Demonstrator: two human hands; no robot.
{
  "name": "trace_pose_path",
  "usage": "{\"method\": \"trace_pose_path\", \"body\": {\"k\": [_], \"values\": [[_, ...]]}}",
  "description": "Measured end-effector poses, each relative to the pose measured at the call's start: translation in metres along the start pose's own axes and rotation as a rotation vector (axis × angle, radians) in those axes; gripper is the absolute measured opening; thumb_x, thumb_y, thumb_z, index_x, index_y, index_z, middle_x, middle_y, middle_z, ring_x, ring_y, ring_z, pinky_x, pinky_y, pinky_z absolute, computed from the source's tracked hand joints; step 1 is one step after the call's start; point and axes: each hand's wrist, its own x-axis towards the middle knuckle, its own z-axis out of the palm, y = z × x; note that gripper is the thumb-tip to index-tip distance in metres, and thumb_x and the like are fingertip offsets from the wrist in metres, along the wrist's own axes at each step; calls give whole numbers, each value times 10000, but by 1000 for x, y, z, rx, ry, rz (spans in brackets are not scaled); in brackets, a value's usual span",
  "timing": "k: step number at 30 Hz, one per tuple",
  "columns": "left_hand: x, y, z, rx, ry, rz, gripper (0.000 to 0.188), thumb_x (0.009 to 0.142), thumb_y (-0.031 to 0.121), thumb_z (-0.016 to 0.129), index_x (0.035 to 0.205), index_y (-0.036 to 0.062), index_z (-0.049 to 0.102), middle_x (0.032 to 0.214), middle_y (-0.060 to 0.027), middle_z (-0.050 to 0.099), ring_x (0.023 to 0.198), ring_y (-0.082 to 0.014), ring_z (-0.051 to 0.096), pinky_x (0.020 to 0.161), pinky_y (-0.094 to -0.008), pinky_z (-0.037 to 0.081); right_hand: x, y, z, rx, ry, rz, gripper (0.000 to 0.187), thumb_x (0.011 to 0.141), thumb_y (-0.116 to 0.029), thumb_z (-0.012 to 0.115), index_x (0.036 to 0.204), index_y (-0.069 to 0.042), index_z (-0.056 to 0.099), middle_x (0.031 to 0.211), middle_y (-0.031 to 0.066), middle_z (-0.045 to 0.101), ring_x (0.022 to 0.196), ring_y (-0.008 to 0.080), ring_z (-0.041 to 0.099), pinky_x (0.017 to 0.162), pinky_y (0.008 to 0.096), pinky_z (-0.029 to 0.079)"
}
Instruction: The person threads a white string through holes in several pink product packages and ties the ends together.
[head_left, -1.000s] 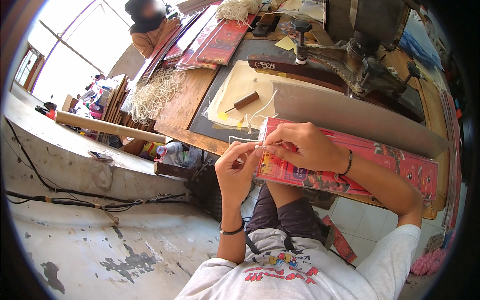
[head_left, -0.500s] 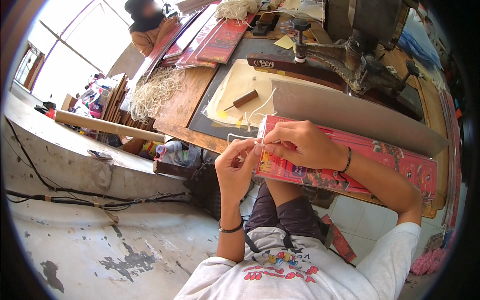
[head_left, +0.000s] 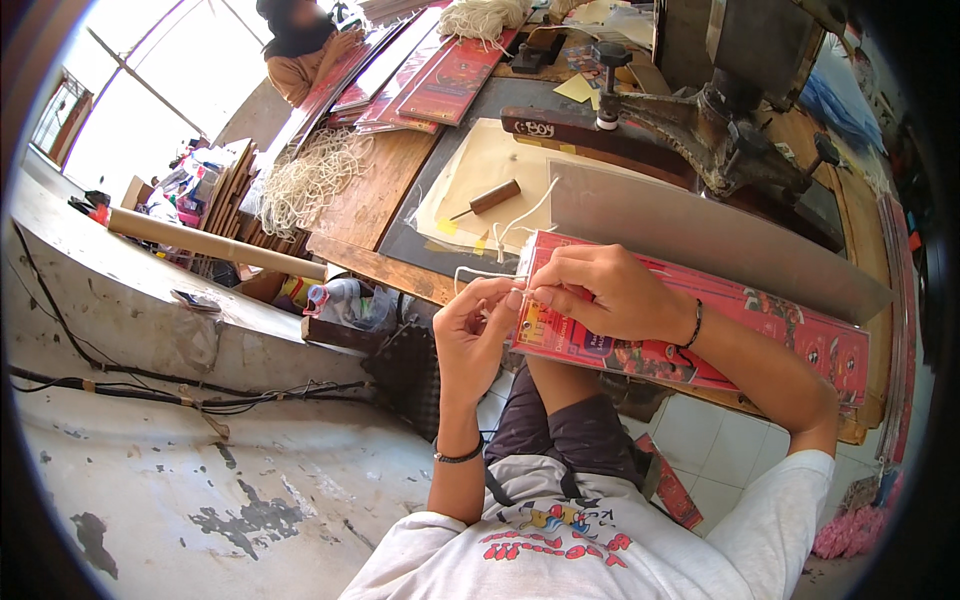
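At the left end of a stack of long red printed sheets (head_left: 725, 345), both hands meet over a thin white cord (head_left: 480, 271). My left hand (head_left: 472, 325) pinches the cord between thumb and forefinger, just off the stack's edge. Against it, my right hand (head_left: 615, 295) lies over the top sheet, thumb and forefinger closed on the same cord. The fingertips hide the exact spot where the cord is held. Beyond the hands, an awl (head_left: 494, 197) with a wooden handle rests on cream paper (head_left: 470, 170). A loose cord end (head_left: 520, 218) trails there too.
A grey upright panel (head_left: 700, 232) runs behind the sheets, with a heavy metal machine (head_left: 720, 125) beyond. Tangled white cord (head_left: 315, 180) and red printed sheets (head_left: 452, 82) lie at far left, near another person (head_left: 300, 55). A cardboard tube (head_left: 215, 243) lies along the ledge.
The view has shifted slightly. My fingers have moved only a little at the cord, and both hands keep their pinch at the sheets' left edge.
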Motion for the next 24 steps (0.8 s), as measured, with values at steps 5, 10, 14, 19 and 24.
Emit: {"method": "trace_pose_path", "body": {"k": [5, 10, 14, 19, 24], "values": [[0, 1, 0, 44, 17, 19, 87, 953, 34, 688, 1017, -23, 703, 884, 14, 651, 744, -5, 506, 595, -168, 392, 0, -2, 0, 9, 12, 17, 193, 942, -231, 693, 1006, -49, 699, 850, 136, 694, 725, 273, 694, 671, 370, 559], [1, -3, 8, 137, 44, 109, 67, 937, 29, 703, 984, -18, 714, 801, 31, 610, 676, 8, 454, 518, -156, 351, -1, -12, -2, 23, 73, 96, 188, 930, -244, 719, 1005, -74, 688, 854, 100, 695, 692, 227, 693, 625, 342, 561], [1, -5, 7, 175, 60, 120, 76, 937, 23, 698, 1002, -14, 711, 799, 30, 610, 680, 7, 465, 512, -160, 349, -1, -7, 0, -50, 84, 39, 152, 920, -222, 730, 964, -83, 690, 851, 90, 695, 683, 244, 689, 617, 344, 561], [2, -3, 9, 119, 72, 121, 96, 942, 28, 695, 1027, -17, 706, 802, 28, 618, 678, 10, 474, 513, -158, 350, 2, -7, 2, -70, 77, -25, 134, 906, -200, 738, 940, -78, 694, 857, 101, 695, 716, 274, 686, 631, 366, 561], [2, -2, 9, 65, 46, 55, 110, 951, 37, 691, 1045, -18, 707, 810, 28, 633, 665, 19, 472, 518, -153, 351, 1, -5, 1, -69, 51, -21, 136, 914, -182, 721, 969, -60, 695, 859, 114, 687, 748, 302, 683, 664, 387, 558]]}}
